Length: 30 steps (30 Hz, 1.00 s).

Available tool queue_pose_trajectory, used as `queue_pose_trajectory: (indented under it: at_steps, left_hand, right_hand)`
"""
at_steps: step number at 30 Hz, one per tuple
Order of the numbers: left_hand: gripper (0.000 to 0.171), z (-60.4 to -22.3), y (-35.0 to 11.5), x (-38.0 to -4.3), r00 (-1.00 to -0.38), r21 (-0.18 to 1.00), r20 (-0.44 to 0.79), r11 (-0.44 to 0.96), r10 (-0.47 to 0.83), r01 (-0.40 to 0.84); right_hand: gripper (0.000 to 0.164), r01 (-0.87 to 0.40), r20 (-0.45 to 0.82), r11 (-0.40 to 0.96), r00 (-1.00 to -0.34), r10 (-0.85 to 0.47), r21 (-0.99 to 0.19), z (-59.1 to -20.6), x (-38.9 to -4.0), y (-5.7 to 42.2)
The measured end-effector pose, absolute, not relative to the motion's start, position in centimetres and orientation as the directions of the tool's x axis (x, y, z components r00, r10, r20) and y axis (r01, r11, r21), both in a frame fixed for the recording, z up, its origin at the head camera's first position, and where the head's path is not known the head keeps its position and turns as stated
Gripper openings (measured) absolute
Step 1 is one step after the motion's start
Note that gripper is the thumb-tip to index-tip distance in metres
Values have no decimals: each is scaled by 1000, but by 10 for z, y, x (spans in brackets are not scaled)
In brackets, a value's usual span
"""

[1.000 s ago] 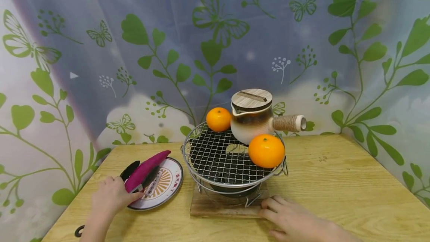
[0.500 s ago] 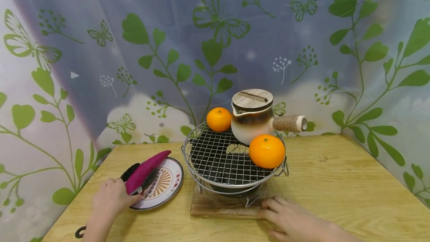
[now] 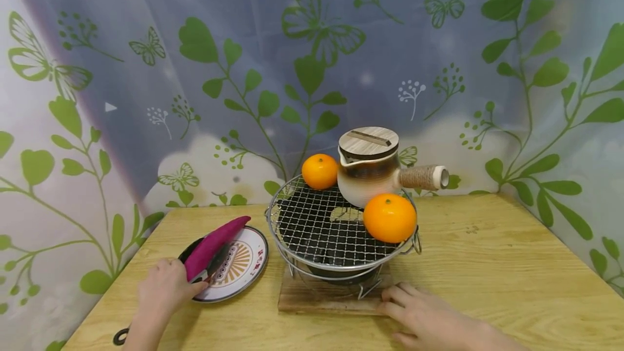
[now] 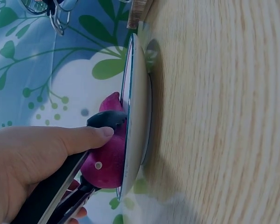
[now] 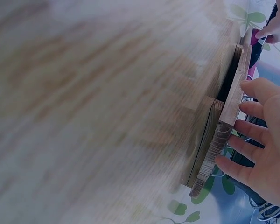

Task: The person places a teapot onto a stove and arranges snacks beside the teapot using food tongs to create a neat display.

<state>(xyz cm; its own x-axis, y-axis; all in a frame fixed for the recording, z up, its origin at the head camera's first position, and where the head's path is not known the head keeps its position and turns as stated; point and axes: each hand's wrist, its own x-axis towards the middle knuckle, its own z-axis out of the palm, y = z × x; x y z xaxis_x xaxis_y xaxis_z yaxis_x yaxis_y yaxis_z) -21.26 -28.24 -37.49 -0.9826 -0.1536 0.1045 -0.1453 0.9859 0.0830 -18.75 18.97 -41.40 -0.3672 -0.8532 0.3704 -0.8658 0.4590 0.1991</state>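
Observation:
My left hand [image 3: 166, 288] grips a pair of black kitchen tongs [image 4: 51, 191], its thumb along one arm. The tongs' black tips lie on both sides of a purple sweet potato [image 3: 214, 245]. This sweet potato rests over a white patterned plate [image 3: 253, 256] with a dark rim, its thin end pointing away to the right. My right hand [image 3: 421, 313] touches the right front corner of a wooden board [image 3: 312, 303] with loosely extended fingers. On that board stands a round tabletop grill with a wire mesh [image 3: 312, 226].
On the mesh sit a clay teapot [image 3: 361, 183] with a wooden lid and a rope-wrapped handle, a front orange [image 3: 390, 218] and a back orange [image 3: 319, 171]. The handle juts out to the right. A leaf-patterned curtain [image 3: 244, 69] hangs behind the wooden table [image 3: 512, 264].

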Motion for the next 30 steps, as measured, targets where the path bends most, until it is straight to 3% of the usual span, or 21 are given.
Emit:
queue_pose_trajectory:
  at_steps: [14, 30]
  left_hand:
    - [62, -371, -282, -209, -985, 109, 56, 981, -165, -159]
    - [64, -369, -279, -204, -985, 89, 84, 986, -149, -141]
  right_hand:
    - [40, -852, 375, 492, -402, -835, 182, -412, -186, 188]
    - [39, -848, 381, 503, -415, -826, 166, -413, -183, 188]
